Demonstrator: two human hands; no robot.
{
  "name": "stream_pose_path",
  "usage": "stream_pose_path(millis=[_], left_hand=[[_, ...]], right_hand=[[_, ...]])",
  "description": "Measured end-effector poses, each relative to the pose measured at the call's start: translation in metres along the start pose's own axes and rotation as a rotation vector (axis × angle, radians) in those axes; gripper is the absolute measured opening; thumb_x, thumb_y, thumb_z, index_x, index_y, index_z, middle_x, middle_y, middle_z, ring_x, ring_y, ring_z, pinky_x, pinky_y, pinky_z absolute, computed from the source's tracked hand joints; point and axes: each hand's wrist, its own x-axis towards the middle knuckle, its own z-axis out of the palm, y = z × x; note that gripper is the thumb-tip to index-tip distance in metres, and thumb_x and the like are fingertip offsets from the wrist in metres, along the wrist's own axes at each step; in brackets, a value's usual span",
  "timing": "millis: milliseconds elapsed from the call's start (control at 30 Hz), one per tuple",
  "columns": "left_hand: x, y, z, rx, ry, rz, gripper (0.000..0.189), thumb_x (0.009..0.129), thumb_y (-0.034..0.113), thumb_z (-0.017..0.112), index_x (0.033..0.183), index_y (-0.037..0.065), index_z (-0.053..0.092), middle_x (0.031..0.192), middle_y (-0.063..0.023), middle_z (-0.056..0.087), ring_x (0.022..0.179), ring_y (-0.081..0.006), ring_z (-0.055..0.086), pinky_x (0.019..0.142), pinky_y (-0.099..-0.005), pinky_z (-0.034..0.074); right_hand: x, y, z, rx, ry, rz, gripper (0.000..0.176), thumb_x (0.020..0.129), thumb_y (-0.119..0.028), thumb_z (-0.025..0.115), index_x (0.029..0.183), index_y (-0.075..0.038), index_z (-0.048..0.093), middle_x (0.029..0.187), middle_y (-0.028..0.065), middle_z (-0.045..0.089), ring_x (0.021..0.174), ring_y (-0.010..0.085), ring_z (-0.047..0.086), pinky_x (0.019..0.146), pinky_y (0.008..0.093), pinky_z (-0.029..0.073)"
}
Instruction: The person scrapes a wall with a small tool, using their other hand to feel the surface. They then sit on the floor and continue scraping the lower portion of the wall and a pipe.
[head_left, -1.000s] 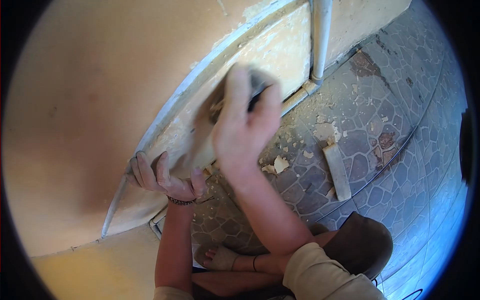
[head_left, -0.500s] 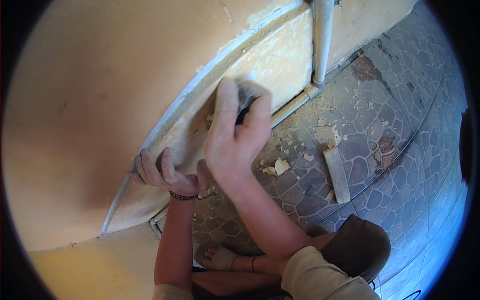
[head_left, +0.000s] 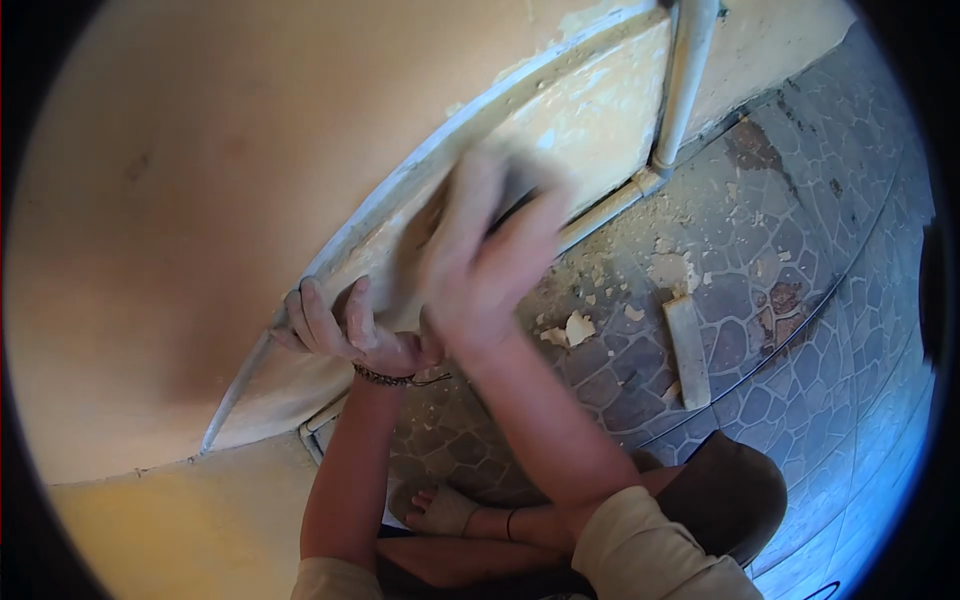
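Note:
My right hand (head_left: 495, 250) is smeared by motion in front of the lower wall panel (head_left: 600, 110). Its fingers curl round a dark object whose shape I cannot make out. Below and left of it, my left hand (head_left: 350, 330) rests at the raised grey ledge (head_left: 400, 185) of the orange wall (head_left: 220, 150), palm up, with its fingers apart and nothing in them. A dark braided bracelet (head_left: 382, 377) circles the left wrist. Patches of pale, scraped paint mark the panel and the ledge.
A pale pipe (head_left: 685, 90) runs down the wall and bends along its foot. On the stone-patterned floor (head_left: 725, 345) lie a flat pale bar (head_left: 687, 350), paint flakes (head_left: 578, 328) and a thin dark cable (head_left: 770, 345). My bare foot (head_left: 440, 510) is below my hands.
The view has shifted slightly, so the wall, pipe and bar appear farther right. My right hand is more blurred, still with the dark object. My left hand stays by the ledge.

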Motion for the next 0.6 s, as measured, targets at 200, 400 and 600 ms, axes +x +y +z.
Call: stream_pose_path(millis=[200, 400, 600], left_hand=[[-0.007, -0.008, -0.011, -0.086, -0.074, -0.036, 0.061, 0.075, 0.045, 0.056, 0.125, 0.011, 0.051, 0.14, -0.023, 0.037, 0.126, -0.0425, 0.037, 0.109, -0.0617, 0.005], [-0.001, -0.003, -0.001, 0.001, -0.013, 0.037, 0.057, 0.078, 0.038, 0.057, 0.128, 0.01, 0.05, 0.142, -0.0245, 0.034, 0.125, -0.0434, 0.037, 0.108, -0.0613, 0.008], [-0.006, -0.009, -0.01, 0.009, -0.066, 0.067, 0.054, 0.08, 0.035, 0.056, 0.128, 0.009, 0.048, 0.141, -0.0252, 0.034, 0.127, -0.0437, 0.035, 0.109, -0.0614, 0.007]], right_hand=[[0.024, 0.005, -0.008, 0.026, 0.015, 0.108, 0.015, 0.095, -0.008, 0.055, 0.098, 0.003, 0.046, 0.08, 0.0088, 0.053, 0.065, 0.0111, 0.047, 0.057, 0.0261, 0.043], [-0.022, 0.023, -0.007, 0.077, -0.04, -0.093, 0.015, 0.089, -0.007, 0.06, 0.086, 0.002, 0.048, 0.079, 0.0146, 0.051, 0.069, 0.0288, 0.046, 0.065, 0.0383, 0.037], [-0.004, 0.022, -0.003, 0.025, 0.004, 0.016, 0.016, 0.092, -0.007, 0.056, 0.086, 0.003, 0.047, 0.082, 0.0144, 0.044, 0.073, 0.0275, 0.042, 0.067, 0.0375, 0.035]])
